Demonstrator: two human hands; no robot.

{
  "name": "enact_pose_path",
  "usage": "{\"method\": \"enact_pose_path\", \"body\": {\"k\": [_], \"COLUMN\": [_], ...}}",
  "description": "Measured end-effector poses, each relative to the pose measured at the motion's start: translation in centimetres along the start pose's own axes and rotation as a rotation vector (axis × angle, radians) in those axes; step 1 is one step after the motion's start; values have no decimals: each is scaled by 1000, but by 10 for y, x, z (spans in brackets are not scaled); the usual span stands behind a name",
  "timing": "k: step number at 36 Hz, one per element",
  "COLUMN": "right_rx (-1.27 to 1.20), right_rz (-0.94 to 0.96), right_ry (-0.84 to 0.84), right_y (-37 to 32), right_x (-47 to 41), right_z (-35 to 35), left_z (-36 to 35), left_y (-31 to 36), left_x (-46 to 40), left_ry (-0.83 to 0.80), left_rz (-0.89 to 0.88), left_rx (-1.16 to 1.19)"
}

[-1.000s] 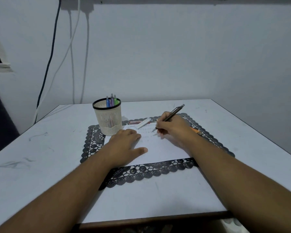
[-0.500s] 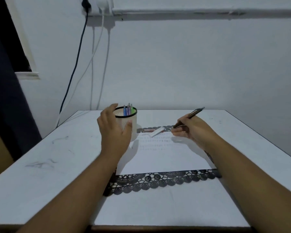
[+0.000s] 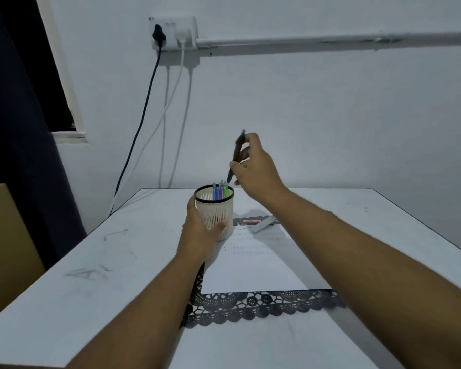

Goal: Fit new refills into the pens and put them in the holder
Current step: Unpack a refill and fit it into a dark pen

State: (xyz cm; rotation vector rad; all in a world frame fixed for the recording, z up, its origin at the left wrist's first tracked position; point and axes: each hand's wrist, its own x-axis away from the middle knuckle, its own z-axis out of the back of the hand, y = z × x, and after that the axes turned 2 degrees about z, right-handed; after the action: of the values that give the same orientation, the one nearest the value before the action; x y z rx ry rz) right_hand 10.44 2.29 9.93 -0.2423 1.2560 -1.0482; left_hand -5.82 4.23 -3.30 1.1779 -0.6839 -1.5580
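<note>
Dark metal-look pen (image 3: 237, 153) sits in your right hand (image 3: 256, 169), pinched btwn thumb and fingers, mid-barrel hidden by the grip. Its long axis runs near vertical w/ a slight lean: top end up and a bit right, tip down-left, hanging just above the far right rim of the holder (image 3: 215, 213), not yet inside. Tip is blurred, so can't tell if the point is out.

Your left hand (image 3: 198, 235) wraps the holder's near left side, thumb across the front wall, other fingers out of sight behind it. Holder stands upright on the table (image 3: 96, 262); its base is partly covered by that hand. Pens inside (image 3: 220, 191) show only their tops, blue, purple and green; exact count is hard to make out.

White paper (image 3: 258, 267) lies on a black lace mat (image 3: 261, 304), faint lines on it unreadable. Past it, a small white flat piece (image 3: 264, 224) and a reddish item (image 3: 251, 222) lie close together, too small to identify. Your forearms cut off part of the mat on both sides.
</note>
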Motion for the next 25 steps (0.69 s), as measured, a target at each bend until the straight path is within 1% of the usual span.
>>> {"method": "enact_pose_path", "body": {"k": [6,8,10,12,15,18,21,22,24,25], "right_rx": [276,407,469,460,411,319,250,213,156,157], "right_rz": [60,47,-1,-57,-101,-78,-21,4,54,77], "right_ry": [-112,-151,-187,-205,-177,-125,-51,-37,-37,-44], "right_y": [7,12,17,19,19,13,7,7,9,12], "right_x": [1,4,6,7,8,11,19,24,38,46], "right_z": [-31,-37,-42,-45,-44,-35,-21,-15,-4,2], "left_z": [0,2,2,2,1,2,3,4,5,7], "left_y": [-1,-4,-5,-7,-9,-8,-6,-4,6,13], "left_x": [-1,-2,-2,-3,-4,-4,-5,-5,0,4], "left_ry": [-2,1,-1,2,-2,1,12,43,169,256], "left_rz": [11,8,2,-1,3,5,-29,-38,-72,-147], "left_rx": [18,32,32,18,14,5,35,42,-9,-52]}}
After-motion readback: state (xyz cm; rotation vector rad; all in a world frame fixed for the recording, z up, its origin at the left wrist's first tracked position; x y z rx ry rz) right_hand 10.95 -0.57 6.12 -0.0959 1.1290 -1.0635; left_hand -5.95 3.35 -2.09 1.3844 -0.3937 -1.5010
